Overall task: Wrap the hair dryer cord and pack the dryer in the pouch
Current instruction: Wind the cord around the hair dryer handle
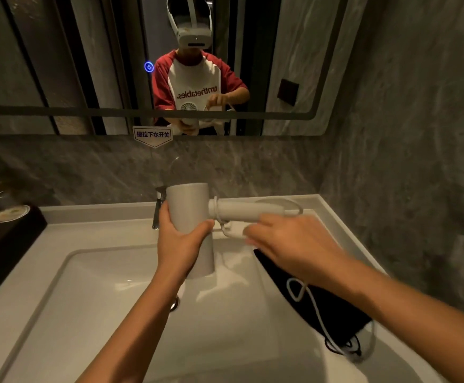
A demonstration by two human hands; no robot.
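Step in hand: cord wrapping. By the look of it, the first turns are on the handle and most of the cord is still loose.
Hair dryer (pixel 190 217): held above the sink (pixel 109 272), barrel upright, handle pointing to the person's right, level with the back ledge.
Left hand (pixel 179 241): closed around the barrel from the near side; fingers curled on the left face, thumb pressed on the right face near the handle joint.
Right hand (pixel 288 244): just below the handle, blurred. Fingers close together and pointing left toward the cord near the handle root; whether they pinch the cord cannot be told.
Cord (pixel 312 302): one or two loops sit around the handle next to the barrel. A further length arcs out past the handle end. The rest passes under the right forearm and lies across the pouch, ending near the pouch drawstring.
Pouch (pixel 333 313): black, flat on the counter to the right of the sink, beneath the right forearm. Mouth appears to face the near right corner; open or drawn shut cannot be told.
Next move, requirement: carry the cord over the handle for another turn, each loop snug beside the last, while the left hand keeps the barrel steady.
Caution: slack cord resting on the pouch may drag it as turns are taken up.
Remaining: finish the winding, secure the plug end, open the pouch, insert the dryer.
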